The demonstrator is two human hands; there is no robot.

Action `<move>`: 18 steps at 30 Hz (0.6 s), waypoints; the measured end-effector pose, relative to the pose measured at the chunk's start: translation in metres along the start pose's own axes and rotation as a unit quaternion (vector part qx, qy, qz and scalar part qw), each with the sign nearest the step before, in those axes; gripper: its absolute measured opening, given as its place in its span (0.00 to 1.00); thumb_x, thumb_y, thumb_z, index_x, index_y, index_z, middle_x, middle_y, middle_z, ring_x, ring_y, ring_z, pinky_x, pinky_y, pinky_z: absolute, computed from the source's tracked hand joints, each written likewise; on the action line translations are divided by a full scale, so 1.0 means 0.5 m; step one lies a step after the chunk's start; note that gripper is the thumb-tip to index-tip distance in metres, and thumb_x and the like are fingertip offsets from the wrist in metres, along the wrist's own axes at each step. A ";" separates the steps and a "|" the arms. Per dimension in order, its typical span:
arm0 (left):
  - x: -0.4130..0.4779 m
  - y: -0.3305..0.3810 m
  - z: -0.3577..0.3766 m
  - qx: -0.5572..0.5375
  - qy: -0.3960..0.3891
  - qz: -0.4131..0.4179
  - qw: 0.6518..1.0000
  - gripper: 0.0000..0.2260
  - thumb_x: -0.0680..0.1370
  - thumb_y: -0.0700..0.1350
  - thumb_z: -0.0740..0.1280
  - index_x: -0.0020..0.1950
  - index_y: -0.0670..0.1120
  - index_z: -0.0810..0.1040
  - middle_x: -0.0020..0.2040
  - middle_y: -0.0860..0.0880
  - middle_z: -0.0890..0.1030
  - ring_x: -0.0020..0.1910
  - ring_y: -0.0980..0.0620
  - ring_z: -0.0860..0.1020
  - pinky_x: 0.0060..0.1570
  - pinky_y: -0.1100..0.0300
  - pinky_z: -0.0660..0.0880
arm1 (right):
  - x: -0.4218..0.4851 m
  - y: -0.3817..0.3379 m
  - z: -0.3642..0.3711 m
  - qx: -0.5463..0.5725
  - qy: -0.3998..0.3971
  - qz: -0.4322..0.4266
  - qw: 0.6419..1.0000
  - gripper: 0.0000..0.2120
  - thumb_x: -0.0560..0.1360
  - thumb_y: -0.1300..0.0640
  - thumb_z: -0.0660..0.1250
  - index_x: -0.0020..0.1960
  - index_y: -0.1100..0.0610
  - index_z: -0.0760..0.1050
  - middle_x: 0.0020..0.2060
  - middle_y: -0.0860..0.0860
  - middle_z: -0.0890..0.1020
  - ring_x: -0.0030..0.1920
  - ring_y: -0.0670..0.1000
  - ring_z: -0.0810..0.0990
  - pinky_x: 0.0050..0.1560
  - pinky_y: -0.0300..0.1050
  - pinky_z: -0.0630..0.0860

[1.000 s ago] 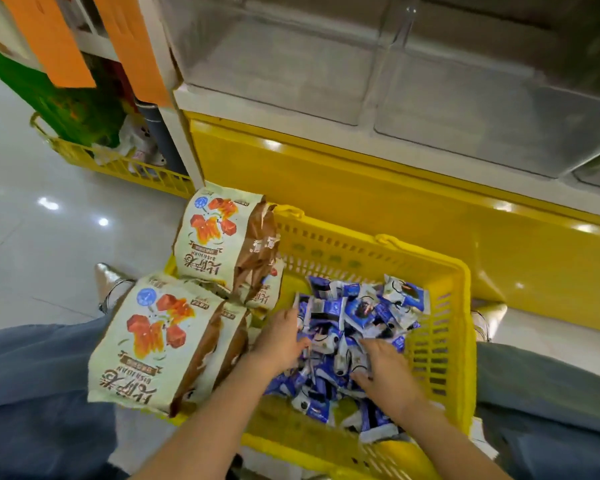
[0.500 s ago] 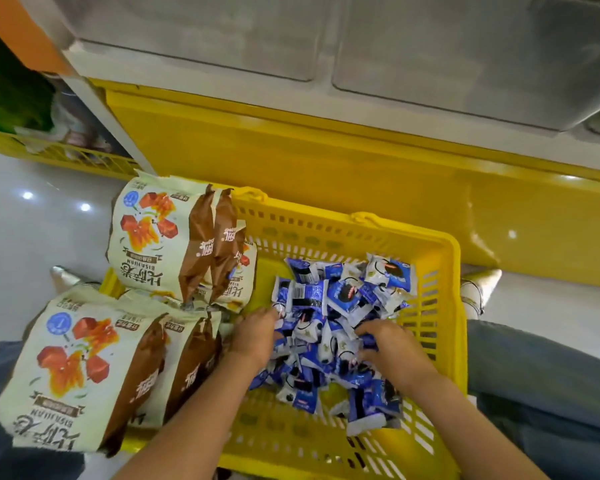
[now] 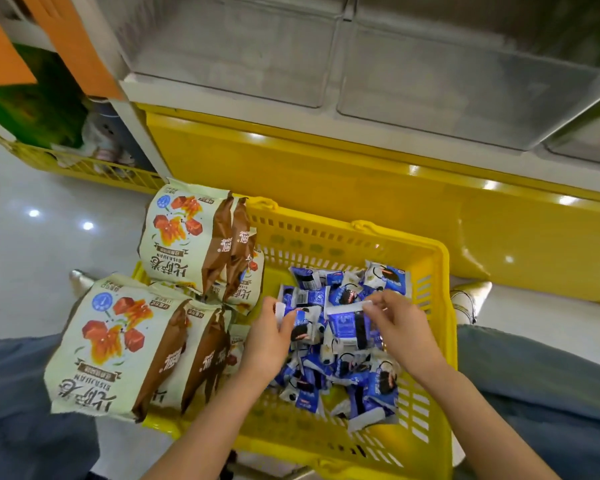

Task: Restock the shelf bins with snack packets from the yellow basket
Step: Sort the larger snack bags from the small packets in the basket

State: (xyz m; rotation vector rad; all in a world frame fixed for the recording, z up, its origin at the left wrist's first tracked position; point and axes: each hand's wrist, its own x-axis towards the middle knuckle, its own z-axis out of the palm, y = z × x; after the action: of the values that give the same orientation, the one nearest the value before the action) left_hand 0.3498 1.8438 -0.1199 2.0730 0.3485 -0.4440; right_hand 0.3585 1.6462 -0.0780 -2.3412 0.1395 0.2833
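Since the earlier frames both hands have been lifted out of the heap of small blue packets [image 3: 354,379], where they were pressed palm down, and a packet is now held in each.

Two clear shelf bins [image 3: 430,71] are seen side by side at the top. Below them a glossy yellow panel [image 3: 326,174] is fixed along the base of the shelf. The yellow basket [image 3: 326,237] is set on the pale floor [image 3: 32,254] just in front of this panel, between the person's legs in blue jeans [image 3: 551,393]. Large cream and brown snack bags [image 3: 118,341] are packed upright in two groups at the left end of the basket, and they are leaned out over its left rim. The small blue packets are heaped in the right half of the basket.

The left hand [image 3: 265,341] is curled round a blue and white packet [image 3: 303,325], which is gripped between thumb and fingers above the heap. The right hand [image 3: 402,330] is closed in a pinch on the white end seal of a second blue packet [image 3: 349,327], and this one is held just beside the first.

Another basket [image 3: 84,168], also yellow, is seen at the far left, well apart.
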 end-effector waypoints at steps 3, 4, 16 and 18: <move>-0.024 0.020 -0.002 -0.079 -0.027 -0.035 0.996 0.11 0.80 0.48 0.61 0.56 0.41 0.71 0.45 0.44 0.79 0.50 0.41 0.78 0.45 0.51 0.76 | -0.005 -0.023 -0.004 0.139 -0.104 0.051 0.983 0.06 0.77 0.56 0.64 0.41 0.53 0.75 0.34 0.48 0.80 0.31 0.42 0.79 0.35 0.35 0.75; -0.033 0.028 -0.002 -0.133 -0.051 -0.060 0.988 0.10 0.80 0.48 0.61 0.55 0.43 0.73 0.50 0.44 0.80 0.51 0.44 0.79 0.49 0.49 0.78 | -0.009 -0.028 -0.002 0.172 -0.139 0.075 0.972 0.06 0.77 0.57 0.64 0.41 0.54 0.75 0.34 0.48 0.80 0.30 0.42 0.79 0.35 0.36 0.76; -0.089 0.045 -0.017 -0.230 -0.148 -0.016 0.962 0.16 0.73 0.47 0.71 0.56 0.61 0.70 0.52 0.65 0.79 0.53 0.66 0.76 0.45 0.74 0.72 | -0.024 -0.022 0.028 0.186 -0.076 0.104 0.974 0.05 0.80 0.54 0.60 0.50 0.53 0.72 0.45 0.48 0.79 0.44 0.46 0.80 0.43 0.36 0.78; -0.091 0.032 -0.021 -0.218 -0.133 -0.014 0.967 0.21 0.73 0.49 0.71 0.63 0.60 0.68 0.59 0.62 0.75 0.61 0.63 0.73 0.55 0.69 0.72 | -0.021 0.015 0.014 0.027 -0.082 0.065 0.994 0.07 0.78 0.56 0.63 0.56 0.52 0.71 0.52 0.48 0.78 0.51 0.46 0.77 0.52 0.38 0.75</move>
State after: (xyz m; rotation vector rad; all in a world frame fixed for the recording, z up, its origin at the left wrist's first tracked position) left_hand 0.3179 1.8416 -0.0825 1.5597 0.2859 -0.5975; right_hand 0.3459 1.6462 -0.0856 -2.2473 0.2182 0.5281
